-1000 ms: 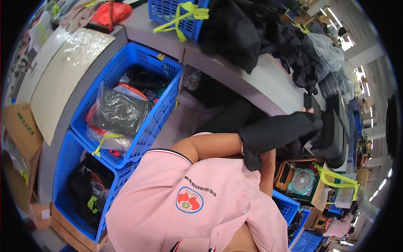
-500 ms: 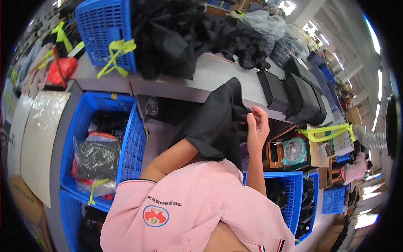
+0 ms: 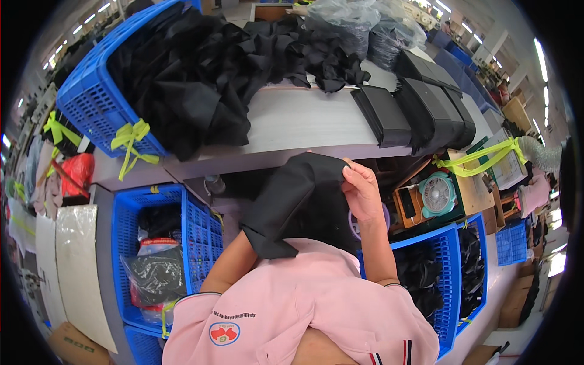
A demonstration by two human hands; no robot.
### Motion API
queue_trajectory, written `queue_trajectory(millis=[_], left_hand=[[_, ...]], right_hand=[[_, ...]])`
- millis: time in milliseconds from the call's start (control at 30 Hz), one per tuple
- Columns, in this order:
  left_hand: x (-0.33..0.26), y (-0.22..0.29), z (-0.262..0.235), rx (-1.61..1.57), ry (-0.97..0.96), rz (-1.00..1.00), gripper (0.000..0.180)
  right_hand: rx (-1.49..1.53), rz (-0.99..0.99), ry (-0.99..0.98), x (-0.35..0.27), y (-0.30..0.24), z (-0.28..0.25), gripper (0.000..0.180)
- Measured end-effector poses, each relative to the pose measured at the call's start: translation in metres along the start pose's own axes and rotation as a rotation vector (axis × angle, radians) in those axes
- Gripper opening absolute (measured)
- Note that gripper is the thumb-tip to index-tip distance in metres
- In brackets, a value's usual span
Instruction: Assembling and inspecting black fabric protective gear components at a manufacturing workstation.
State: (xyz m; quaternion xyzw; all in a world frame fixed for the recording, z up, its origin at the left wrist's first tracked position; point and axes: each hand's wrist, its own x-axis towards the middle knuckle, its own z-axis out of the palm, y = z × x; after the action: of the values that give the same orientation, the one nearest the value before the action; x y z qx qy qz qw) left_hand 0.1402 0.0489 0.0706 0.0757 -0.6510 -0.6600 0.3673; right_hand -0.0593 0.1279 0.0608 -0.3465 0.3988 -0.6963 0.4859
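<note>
I hold a black fabric piece (image 3: 292, 201) in front of my chest, just below the front edge of the grey table (image 3: 304, 121). My right hand (image 3: 363, 193) pinches its upper right edge with fingers closed. My left forearm (image 3: 228, 267) runs up under the cloth, which drapes over it and hides my left hand. On the table behind lie a heap of loose black fabric (image 3: 201, 67) and stacks of folded black pieces (image 3: 383, 112).
A blue basket (image 3: 91, 103) tied with yellow-green ribbon sits on the table's left end. Blue crates stand under the table at my left (image 3: 198, 231) and right (image 3: 450, 261), the right one holding black pieces. A small teal fan (image 3: 437, 194) sits in a box at right.
The black piece has come from my right side up to the table's front edge. My right hand now grips its top edge, and my view has swung toward the table.
</note>
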Motion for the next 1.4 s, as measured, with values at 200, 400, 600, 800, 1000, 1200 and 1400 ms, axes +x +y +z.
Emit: queue_trajectory(millis=[200,400,600,800,1000,1200,1400], left_hand=[[0.005,-0.130,-0.010,0.932,-0.175,0.173,0.039],[0.067,-0.115,-0.023,0.286,0.101,-0.072,0.049],[0.097,-0.121,-0.024,0.058,0.139,-0.160,0.046],[0.125,-0.149,-0.022,-0.720,0.327,-0.373,0.043],[0.115,-0.174,-0.111,-0.500,0.312,-0.460,0.042],[0.120,-0.210,-0.150,-0.270,0.289,-0.559,0.041],[0.132,-0.192,-0.083,-0.014,0.377,-0.647,0.037]], right_hand=[[-0.067,-0.021,0.212,0.073,0.003,-0.037,0.023],[-0.565,-0.365,0.416,0.076,0.015,-0.054,0.038],[-1.296,-0.672,0.355,0.095,0.043,-0.054,0.063],[-1.168,-0.444,-0.090,0.123,0.024,-0.083,0.042],[-0.674,-0.183,-0.370,0.136,0.003,-0.100,0.019],[-0.426,-0.132,-0.093,0.183,0.008,-0.103,0.023],[-1.079,-0.388,0.373,0.242,0.035,-0.145,0.026]])
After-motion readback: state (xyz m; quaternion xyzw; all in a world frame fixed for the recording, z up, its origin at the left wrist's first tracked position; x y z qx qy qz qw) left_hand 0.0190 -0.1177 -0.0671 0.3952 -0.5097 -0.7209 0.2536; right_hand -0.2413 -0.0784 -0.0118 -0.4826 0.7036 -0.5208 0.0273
